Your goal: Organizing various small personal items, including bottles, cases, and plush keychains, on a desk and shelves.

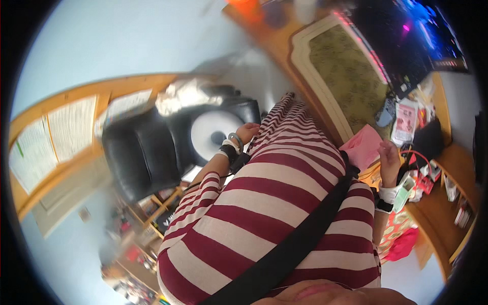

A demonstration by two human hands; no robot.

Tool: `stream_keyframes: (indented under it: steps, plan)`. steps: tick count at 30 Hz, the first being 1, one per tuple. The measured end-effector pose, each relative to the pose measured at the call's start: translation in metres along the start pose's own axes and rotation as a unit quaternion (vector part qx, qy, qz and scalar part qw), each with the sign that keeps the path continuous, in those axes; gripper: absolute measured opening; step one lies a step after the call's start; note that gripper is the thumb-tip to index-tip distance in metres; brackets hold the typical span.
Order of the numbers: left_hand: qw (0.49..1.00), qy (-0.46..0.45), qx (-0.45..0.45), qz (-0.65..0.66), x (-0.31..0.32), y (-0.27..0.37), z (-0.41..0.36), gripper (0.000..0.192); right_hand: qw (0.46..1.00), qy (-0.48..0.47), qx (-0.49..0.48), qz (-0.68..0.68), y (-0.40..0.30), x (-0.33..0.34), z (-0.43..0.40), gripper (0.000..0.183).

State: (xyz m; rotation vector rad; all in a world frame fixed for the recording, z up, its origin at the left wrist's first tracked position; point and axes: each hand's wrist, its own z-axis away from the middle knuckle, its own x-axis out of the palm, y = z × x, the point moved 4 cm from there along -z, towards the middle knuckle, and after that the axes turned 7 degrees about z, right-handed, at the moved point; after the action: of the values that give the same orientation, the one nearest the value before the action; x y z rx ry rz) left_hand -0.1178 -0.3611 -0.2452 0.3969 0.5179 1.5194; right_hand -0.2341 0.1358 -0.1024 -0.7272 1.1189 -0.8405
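My left hand point(248, 132) hangs loosely curled at the side of my striped dress point(274, 179), its fingertips hidden against the fabric. A bangle point(236, 141) and a white and black wrist band circle that wrist. Beyond it is a black padded chair point(141, 152) bearing a round white disc point(206, 129) with a grey centre. My right hand point(389, 158) is raised by the desk's near corner, fingers bent. Its fingertips meet the edge of a pink cloth point(360, 146) in the picture; whether they pinch it is unclear. A similar band is on the right wrist.
A desk point(282, 42) carries a green mat with a pale border point(320, 72), a lit monitor point(427, 30) and a white printed packet point(405, 122). Red cable point(417, 152) and small items crowd its right end. White fabric point(187, 97) lies over the chair. Wooden shelves point(438, 213) stand at right.
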Motion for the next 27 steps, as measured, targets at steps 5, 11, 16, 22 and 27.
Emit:
stream_keyframes:
  steps: [5,11,16,22,27]
  plan:
    - [0.988,0.094,-0.048,0.113,-0.002,-0.075,0.046,0.036,0.993,-0.107,-0.021,0.042,-0.018,0.028,-0.048,0.030]
    - [0.985,0.112,-0.051,0.125,0.006,-0.109,0.055,0.032,0.980,-0.195,-0.012,0.039,-0.020,0.069,-0.058,0.031]
    - [0.983,0.112,0.012,0.146,-0.009,-0.101,0.044,0.039,0.962,-0.245,0.073,0.096,0.013,0.084,-0.048,0.033]
    - [0.965,0.184,0.068,0.171,-0.050,-0.098,0.049,0.035,0.952,-0.221,0.212,0.028,0.084,0.070,-0.045,0.036]
    - [0.960,0.205,0.037,0.187,-0.072,-0.135,0.064,0.035,0.968,-0.196,0.134,0.082,0.087,0.062,-0.045,0.037]
